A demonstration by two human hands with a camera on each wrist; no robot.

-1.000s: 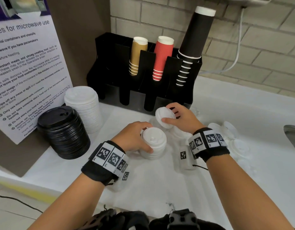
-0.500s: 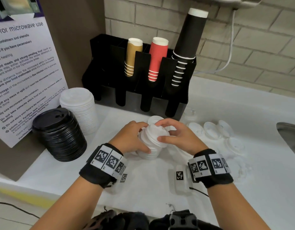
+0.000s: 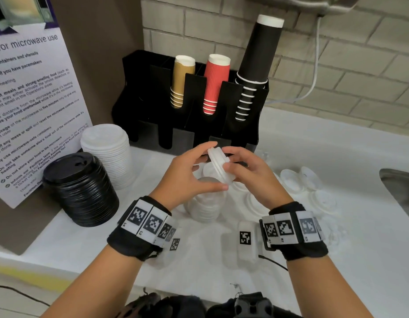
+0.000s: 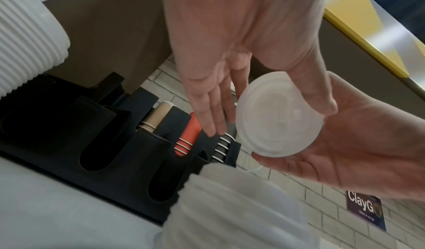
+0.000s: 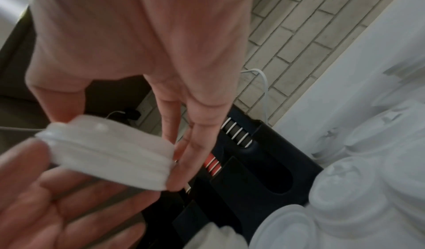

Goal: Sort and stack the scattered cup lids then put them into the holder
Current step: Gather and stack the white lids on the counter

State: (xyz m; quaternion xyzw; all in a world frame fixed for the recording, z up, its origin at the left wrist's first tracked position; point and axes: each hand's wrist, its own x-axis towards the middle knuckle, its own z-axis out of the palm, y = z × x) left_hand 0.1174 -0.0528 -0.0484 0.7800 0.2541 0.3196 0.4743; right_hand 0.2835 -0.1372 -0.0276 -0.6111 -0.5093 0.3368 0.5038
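I hold a small white lid (image 3: 218, 165), tilted on edge, between both hands just above a short stack of small white lids (image 3: 205, 207) on the counter. My left hand (image 3: 203, 166) pinches its rim with thumb and forefinger. My right hand (image 3: 231, 160) grips the opposite side with thumb and fingertips. In the left wrist view the lid (image 4: 278, 123) lies against the right palm, with the stack (image 4: 230, 207) below. In the right wrist view the held piece (image 5: 110, 154) looks like more than one nested lid. The black holder (image 3: 194, 129) stands just behind, its left slots empty.
Tan cups (image 3: 181, 81), red cups (image 3: 215, 83) and black cups (image 3: 256, 60) fill the holder's right slots. A stack of large white lids (image 3: 107, 152) and one of black lids (image 3: 81, 189) stand left. Loose small lids (image 3: 297, 180) lie right, near a sink (image 3: 401, 191).
My right hand carried a lid from beside the holder over to the small stack. My left hand has let go of the stack and taken hold of the lid, now lifted and tilted.
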